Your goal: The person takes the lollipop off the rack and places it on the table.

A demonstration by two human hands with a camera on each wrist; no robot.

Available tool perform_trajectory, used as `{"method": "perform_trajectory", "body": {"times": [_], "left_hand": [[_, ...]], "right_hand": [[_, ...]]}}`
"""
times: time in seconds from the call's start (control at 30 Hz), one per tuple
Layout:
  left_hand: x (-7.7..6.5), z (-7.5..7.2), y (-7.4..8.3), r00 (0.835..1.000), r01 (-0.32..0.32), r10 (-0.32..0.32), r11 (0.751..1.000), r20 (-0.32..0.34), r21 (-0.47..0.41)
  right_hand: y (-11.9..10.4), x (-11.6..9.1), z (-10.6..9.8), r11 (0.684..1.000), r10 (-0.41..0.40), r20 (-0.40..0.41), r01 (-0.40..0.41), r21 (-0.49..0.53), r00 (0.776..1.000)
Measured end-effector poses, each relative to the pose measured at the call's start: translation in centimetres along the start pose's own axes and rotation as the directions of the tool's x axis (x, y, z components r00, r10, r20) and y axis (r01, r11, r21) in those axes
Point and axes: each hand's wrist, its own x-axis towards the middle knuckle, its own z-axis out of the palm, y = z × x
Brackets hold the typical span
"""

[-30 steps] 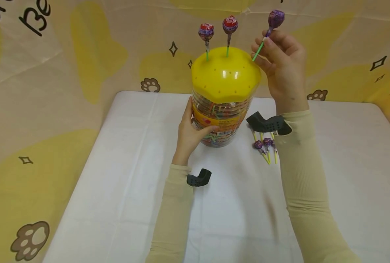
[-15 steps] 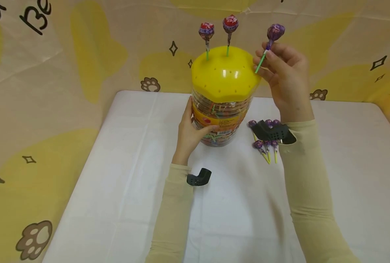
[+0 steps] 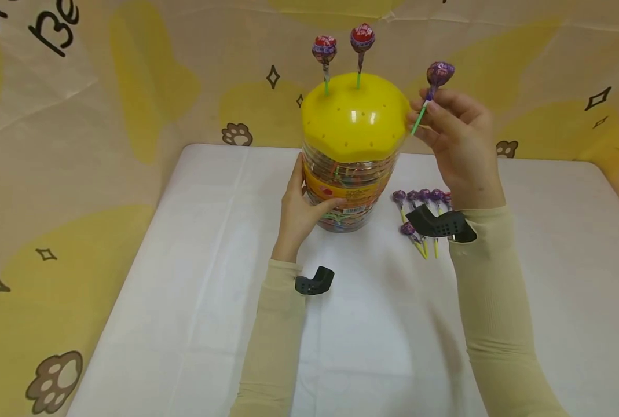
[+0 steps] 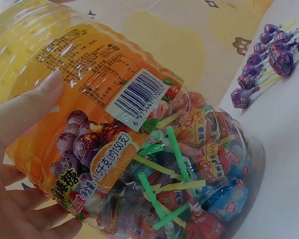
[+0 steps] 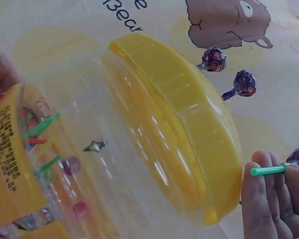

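A clear plastic candy jar (image 3: 343, 174) with an orange label stands on the table, full of lollipops. Its yellow domed lid (image 3: 358, 124) has rows of small holes, and two lollipops (image 3: 362, 39) stand upright in it by green sticks. My left hand (image 3: 301, 211) grips the jar's left side, thumb across the label (image 4: 79, 94), fingers round the back. To the right of the lid, my right hand (image 3: 465, 136) pinches a purple-wrapped lollipop (image 3: 439, 74) with its head up. The green stick (image 5: 268, 171) points down, with its tip just beside the lid.
Several purple lollipops with yellow sticks (image 3: 408, 229) lie in rows on the white table (image 3: 226, 278) right of the jar, partly covered by the right wrist's black mount (image 3: 436, 223). A patterned cloth (image 3: 257, 35) hangs behind.
My right hand has moved down and slightly right with the lollipop, from above the lid's right edge to beside it. My left hand and the jar have stayed nearly still.
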Motion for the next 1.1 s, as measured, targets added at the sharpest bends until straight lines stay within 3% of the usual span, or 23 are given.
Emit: {"method": "perform_trajectory", "body": {"times": [0.4,0.73,1.1], "left_hand": [[0.1,0.1,-0.2,1.0,-0.016,0.016,1.0,0.002,-0.002],[0.0,0.0,-0.1,1.0,-0.012,0.012,1.0,0.0,0.008],[0.0,0.0,-0.2,1.0,-0.009,0.009,1.0,0.003,0.011]], "right_hand": [[0.1,-1.7,-2.4,0.999,0.007,0.036,-0.006,-0.037,0.999],[0.2,-3.8,-5.3,0.995,0.043,0.001,-0.042,-0.092,0.999],[1.6,-5.9,-8.9,0.994,0.079,-0.001,-0.079,-0.07,0.997]]}}
